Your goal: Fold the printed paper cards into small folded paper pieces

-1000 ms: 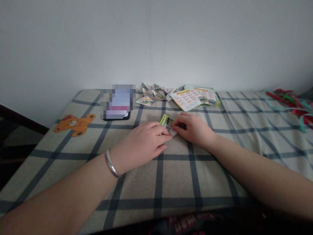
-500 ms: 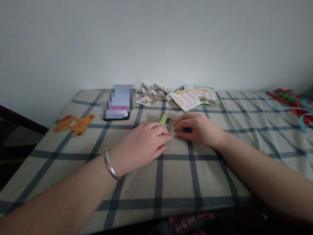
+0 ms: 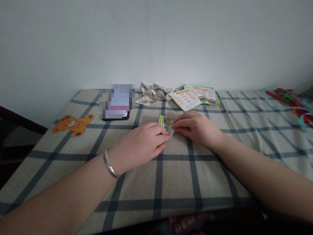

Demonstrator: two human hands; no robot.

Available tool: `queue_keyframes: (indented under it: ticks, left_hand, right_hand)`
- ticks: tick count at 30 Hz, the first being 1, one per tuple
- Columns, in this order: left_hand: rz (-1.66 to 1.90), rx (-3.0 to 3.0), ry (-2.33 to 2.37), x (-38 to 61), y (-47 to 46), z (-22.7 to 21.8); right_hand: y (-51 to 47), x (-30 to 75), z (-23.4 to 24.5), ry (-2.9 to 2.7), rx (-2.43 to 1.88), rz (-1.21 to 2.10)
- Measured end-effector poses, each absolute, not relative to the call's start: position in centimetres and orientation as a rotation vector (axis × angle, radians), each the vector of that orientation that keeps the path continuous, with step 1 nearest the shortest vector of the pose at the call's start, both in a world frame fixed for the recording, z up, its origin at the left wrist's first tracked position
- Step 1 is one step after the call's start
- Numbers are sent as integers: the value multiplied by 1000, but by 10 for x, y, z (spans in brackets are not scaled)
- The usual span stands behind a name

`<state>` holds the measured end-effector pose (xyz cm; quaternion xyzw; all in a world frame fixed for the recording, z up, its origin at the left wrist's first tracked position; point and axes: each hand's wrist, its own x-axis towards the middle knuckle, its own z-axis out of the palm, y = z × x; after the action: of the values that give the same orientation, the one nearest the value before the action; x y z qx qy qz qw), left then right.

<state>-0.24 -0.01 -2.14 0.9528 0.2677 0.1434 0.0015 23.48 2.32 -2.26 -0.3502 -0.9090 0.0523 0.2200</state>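
Note:
A small printed paper (image 3: 162, 120), green, white and black, lies between my two hands at the middle of the cloth-covered table. Its lower left part is hidden under the fingers of my left hand (image 3: 148, 143), which hold it at the near side. With its fingertips closed together, my right hand (image 3: 199, 129) pinches the paper's right edge, where a pale flap shows folded over. A silver bracelet (image 3: 110, 164) circles the left wrist.
Behind the hands lie folded printed papers (image 3: 155, 91) and flat printed cards (image 3: 188, 99). A phone (image 3: 118, 104), partly blurred, sits at the back left near a bear cutout (image 3: 73, 125). Colourful ribbons (image 3: 302, 106) are at the far right, on the checked tablecloth (image 3: 137, 195).
The right edge of the paper is now folded over further to the left. My right hand's fingers have moved slightly left and closed together; my left hand has barely shifted.

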Motion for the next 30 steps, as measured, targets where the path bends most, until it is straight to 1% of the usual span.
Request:
queue_keyframes:
  ticks: [7,12,30]
  left_hand:
    - [438,2973,891,-3,0,-22]
    - [492,3006,909,-4,0,-21]
    - [440,2952,912,-6,1,-21]
  right_hand:
    - [25,235,-25,-2528,-957,93]
    - [24,234,-25,-2526,-983,77]
    - [24,233,-25,-2550,-994,36]
